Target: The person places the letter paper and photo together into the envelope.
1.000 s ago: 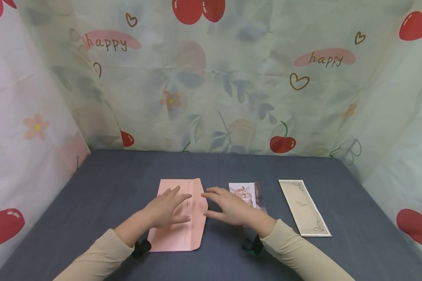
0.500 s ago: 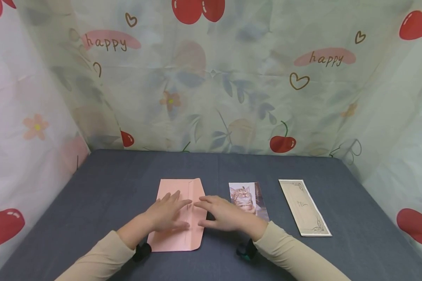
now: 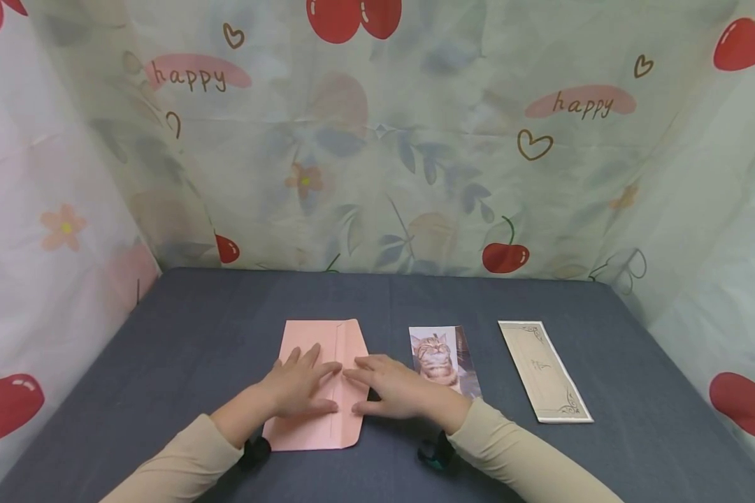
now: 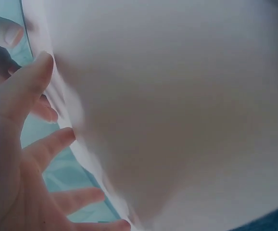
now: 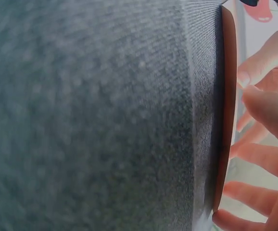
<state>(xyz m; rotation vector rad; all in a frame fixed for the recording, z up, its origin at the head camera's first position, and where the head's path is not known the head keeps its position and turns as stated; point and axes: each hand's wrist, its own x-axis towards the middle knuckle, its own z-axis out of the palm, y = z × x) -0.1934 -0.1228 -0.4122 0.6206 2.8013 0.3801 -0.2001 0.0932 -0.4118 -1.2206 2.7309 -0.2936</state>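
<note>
A pink envelope lies on the dark table, its unfolded flap pointing right. My left hand rests spread on the envelope's body, fingertips touching the paper near the flap's fold. From the right, my right hand reaches over the flap with its fingers spread and the fingertips at the flap. In the left wrist view the left hand has its fingertips on the pale paper surface. The right wrist view shows the right hand at the envelope's edge. Neither hand grips anything.
A cat picture card lies right of the envelope, partly behind the right forearm. Farther right is a long cream card with ornamental corners. A printed curtain rises behind the table and along both sides.
My right hand has moved left and slightly nearer, from the flap's edge onto the flap, uncovering more of the cat card. The left hand has barely shifted.
</note>
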